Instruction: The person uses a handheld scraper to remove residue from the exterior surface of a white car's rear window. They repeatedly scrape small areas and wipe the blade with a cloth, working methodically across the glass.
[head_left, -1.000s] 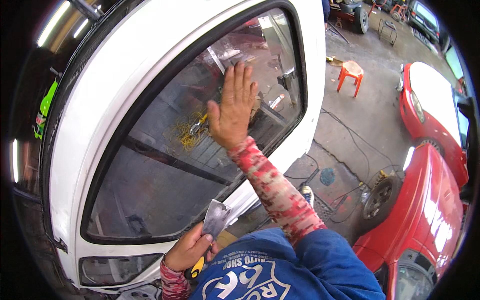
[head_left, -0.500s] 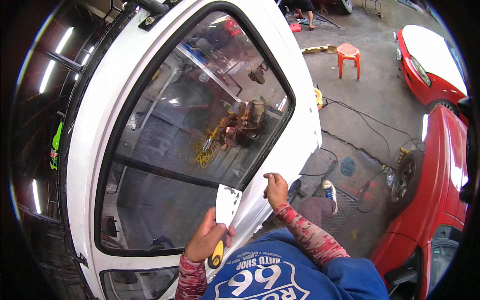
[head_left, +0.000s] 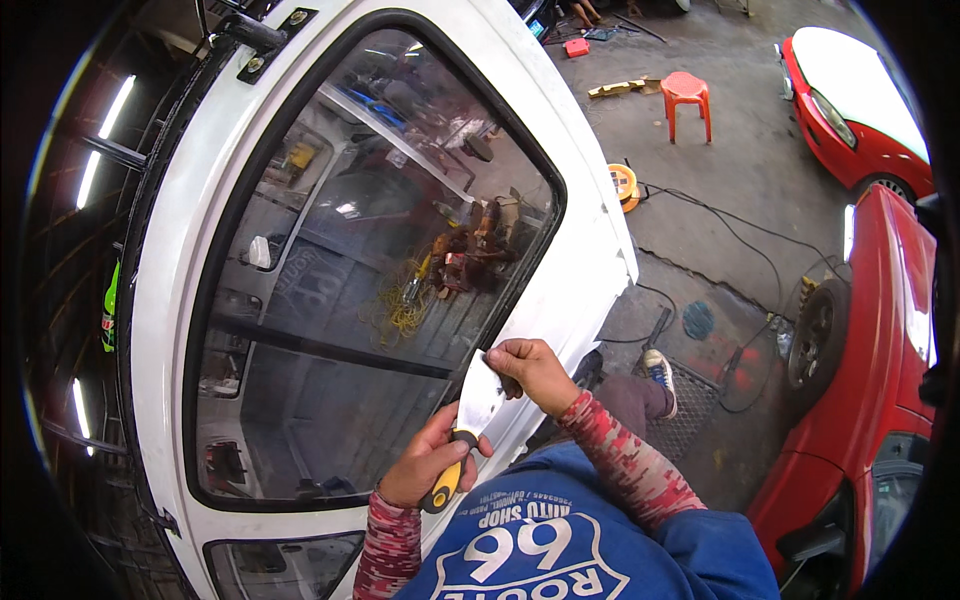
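Note:
A putty knife [head_left: 483,400] with a pale blade and a yellow-and-black handle is gripped in my left hand [head_left: 425,463], its blade pointing up and away. Several small dark bits lie on the blade. My right hand [head_left: 533,372] is closed in a pinch at the blade's far right corner, touching it; whatever is between its fingertips is hidden. Both hands are just above the lower right frame of a white vehicle body [head_left: 575,270]. Beside them is its large window [head_left: 330,400], edged with black rubber.
Through or in the glass appear rusty parts and yellow cord [head_left: 405,305], partly mixed with reflections. To the right stand a red car [head_left: 850,400], another red-and-white car [head_left: 850,110] and an orange stool [head_left: 686,100]. A cable reel [head_left: 624,185] and black cables lie on the floor.
My right hand has moved left to meet the blade, which it was apart from before. The putty knife has shifted slightly right, and the view has turned a little.

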